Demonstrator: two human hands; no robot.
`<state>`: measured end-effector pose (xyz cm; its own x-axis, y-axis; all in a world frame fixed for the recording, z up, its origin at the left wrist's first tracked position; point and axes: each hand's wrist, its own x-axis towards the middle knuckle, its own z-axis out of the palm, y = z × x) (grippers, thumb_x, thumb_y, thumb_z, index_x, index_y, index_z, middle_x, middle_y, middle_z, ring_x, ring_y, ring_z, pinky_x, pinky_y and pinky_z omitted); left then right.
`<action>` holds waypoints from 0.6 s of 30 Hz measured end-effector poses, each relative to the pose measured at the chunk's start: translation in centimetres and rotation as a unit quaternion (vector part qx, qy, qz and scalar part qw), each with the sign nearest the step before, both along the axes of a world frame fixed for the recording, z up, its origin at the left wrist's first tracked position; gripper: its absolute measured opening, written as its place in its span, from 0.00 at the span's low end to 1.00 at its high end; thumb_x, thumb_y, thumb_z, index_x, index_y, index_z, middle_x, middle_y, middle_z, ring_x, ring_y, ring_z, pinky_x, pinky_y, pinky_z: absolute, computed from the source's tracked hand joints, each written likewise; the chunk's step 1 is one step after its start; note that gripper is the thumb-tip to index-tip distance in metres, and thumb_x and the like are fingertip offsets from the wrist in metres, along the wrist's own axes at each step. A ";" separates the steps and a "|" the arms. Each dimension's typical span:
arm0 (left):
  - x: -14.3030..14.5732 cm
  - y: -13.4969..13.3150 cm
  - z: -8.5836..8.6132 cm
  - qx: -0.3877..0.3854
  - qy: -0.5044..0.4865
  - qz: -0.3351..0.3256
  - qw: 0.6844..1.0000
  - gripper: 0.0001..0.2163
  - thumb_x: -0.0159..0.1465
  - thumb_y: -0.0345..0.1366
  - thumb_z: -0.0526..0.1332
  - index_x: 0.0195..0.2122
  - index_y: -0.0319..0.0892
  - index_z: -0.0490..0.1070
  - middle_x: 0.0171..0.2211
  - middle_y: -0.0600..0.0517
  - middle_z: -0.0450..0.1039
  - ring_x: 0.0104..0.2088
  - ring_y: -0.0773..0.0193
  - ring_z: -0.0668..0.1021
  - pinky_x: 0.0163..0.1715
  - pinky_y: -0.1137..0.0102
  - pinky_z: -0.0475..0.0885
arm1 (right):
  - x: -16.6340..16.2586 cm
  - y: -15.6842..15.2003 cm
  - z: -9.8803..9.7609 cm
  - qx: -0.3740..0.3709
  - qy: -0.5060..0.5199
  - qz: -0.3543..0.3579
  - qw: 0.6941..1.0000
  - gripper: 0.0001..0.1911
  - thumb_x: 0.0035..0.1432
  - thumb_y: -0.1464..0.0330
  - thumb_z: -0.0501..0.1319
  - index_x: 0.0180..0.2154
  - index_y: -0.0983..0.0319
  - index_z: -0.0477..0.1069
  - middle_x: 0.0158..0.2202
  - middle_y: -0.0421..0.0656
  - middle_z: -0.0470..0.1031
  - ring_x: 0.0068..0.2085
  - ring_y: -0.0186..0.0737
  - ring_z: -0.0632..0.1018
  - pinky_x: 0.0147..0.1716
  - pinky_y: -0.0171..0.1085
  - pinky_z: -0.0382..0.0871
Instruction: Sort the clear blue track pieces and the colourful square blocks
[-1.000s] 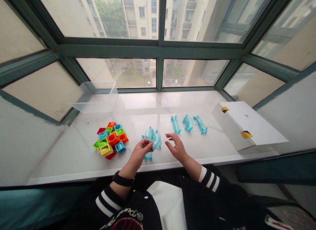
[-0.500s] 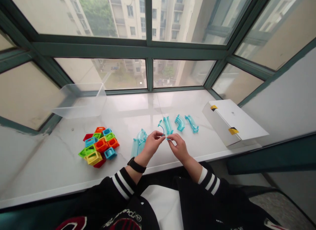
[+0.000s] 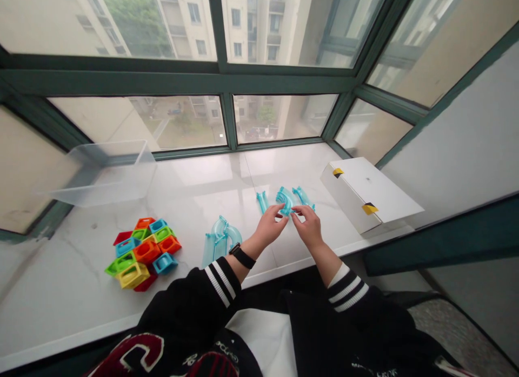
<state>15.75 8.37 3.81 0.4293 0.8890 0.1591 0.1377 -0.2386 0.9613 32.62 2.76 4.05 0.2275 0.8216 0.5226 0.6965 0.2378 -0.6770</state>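
Counting from the hands, three groups of blue track look partly sorted: a straight track stands alone at ten o'clock, another track at about one, and a curved track sits between them, right at the fingertips. The left hand and right hand are close together but apart from each other, fingers bent at that curve's near end; whether either pinches it, I cannot tell. What seems left is the track pile, bunched between eight and nine o'clock, with the coloured blocks farther out that way, packed together and untouched. The front edge of the sill passes below at six o'clock, under both forearms. The white box limits reach towards three, while bare sill runs to the window frame around eleven and twelve.
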 end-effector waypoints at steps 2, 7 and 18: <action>0.7 0.6 -0.6 0.004 0.006 -0.003 1.000 0.23 0.65 0.35 0.67 0.62 0.43 0.74 0.58 0.40 0.74 0.43 0.59 0.82 0.46 0.61 0.81 | 0.7 0.6 -0.4 -0.003 -0.005 -0.003 1.000 0.09 0.67 0.64 0.61 0.44 0.57 0.78 0.42 0.47 0.81 0.42 0.47 0.79 0.44 0.47 0.76; 1.9 1.8 -1.8 0.007 0.010 0.000 1.000 0.25 0.64 0.35 0.68 0.63 0.41 0.73 0.59 0.39 0.73 0.44 0.58 0.81 0.54 0.55 0.78 | 1.9 2.3 -1.5 -0.012 -0.010 -0.008 1.000 0.10 0.67 0.64 0.60 0.44 0.58 0.79 0.43 0.48 0.81 0.42 0.48 0.79 0.45 0.46 0.75; 2.4 2.9 -3.1 -0.028 0.012 0.003 1.000 0.27 0.65 0.37 0.69 0.65 0.40 0.71 0.63 0.36 0.69 0.43 0.58 0.82 0.53 0.55 0.79 | 2.2 3.8 -3.2 -0.017 -0.030 -0.010 0.999 0.09 0.66 0.65 0.61 0.43 0.58 0.80 0.42 0.48 0.81 0.43 0.48 0.80 0.50 0.48 0.74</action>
